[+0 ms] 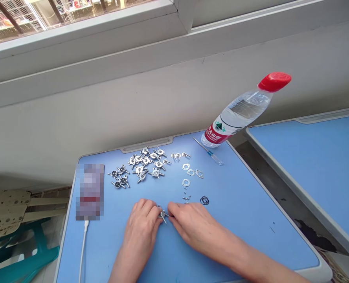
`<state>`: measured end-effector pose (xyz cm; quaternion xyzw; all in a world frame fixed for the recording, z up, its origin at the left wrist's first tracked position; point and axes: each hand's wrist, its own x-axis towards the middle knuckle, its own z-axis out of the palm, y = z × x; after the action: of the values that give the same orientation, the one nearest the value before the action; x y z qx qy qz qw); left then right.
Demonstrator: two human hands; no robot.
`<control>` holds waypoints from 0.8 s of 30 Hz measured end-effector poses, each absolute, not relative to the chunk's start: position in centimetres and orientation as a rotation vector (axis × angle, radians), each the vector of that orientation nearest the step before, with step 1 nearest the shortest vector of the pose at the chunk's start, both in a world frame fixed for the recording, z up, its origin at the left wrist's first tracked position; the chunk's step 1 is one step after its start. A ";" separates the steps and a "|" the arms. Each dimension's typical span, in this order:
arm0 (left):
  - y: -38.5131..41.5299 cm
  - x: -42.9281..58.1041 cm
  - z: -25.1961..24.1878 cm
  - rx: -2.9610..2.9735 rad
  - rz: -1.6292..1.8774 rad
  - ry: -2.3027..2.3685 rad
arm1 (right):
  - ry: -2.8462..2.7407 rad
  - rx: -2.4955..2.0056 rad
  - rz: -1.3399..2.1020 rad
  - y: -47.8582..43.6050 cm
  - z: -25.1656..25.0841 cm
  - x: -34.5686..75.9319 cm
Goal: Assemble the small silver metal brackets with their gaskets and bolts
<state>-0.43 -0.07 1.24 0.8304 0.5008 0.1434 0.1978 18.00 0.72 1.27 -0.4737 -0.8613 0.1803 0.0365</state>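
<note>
My left hand [143, 222] pinches a small metal flanged fitting [162, 214] just above the table, with a thin pin jutting toward me. My right hand [193, 222] is closed at the fitting's right side, thumb and index finger at its short stem. Whether a tiny screw also sits between those fingertips is hidden. Tiny screws [186, 198] lie beyond my right hand, beside black rubber rings [204, 200]. Thin flat metal gaskets [186, 182] are spread farther back. Several similar fittings [146, 160] form a cluster, and a few with dark round centres [118, 184] lie to its left.
Loose pins with round heads [178, 156] lie behind the gaskets. A screwdriver with a clear-and-blue handle [211, 153] rests near a red-capped water bottle [236, 114]. At left is a blurred-out phone [89, 192] with a white cable [83, 247]. A second blue table [316, 145] stands right.
</note>
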 end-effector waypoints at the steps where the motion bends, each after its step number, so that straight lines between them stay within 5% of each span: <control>1: -0.1 -0.4 1.2 2.326 0.400 1.400 | -2.644 -1.465 0.580 0.8 1.4 18.0; 7: -0.1 -0.6 0.9 2.348 0.420 1.371 | -2.470 -1.549 0.836 2.5 3.1 19.8; 14: 0.1 -0.8 0.5 2.413 0.458 1.328 | -2.256 -1.898 0.664 5.0 4.1 23.8; 24: 0.1 -0.8 0.5 2.452 0.495 1.312 | -2.485 -1.802 0.565 5.0 3.2 22.6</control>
<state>-0.84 0.12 0.52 0.8572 0.4586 0.1731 0.1576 22.64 4.95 3.16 -0.5773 -0.7961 0.1810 0.0099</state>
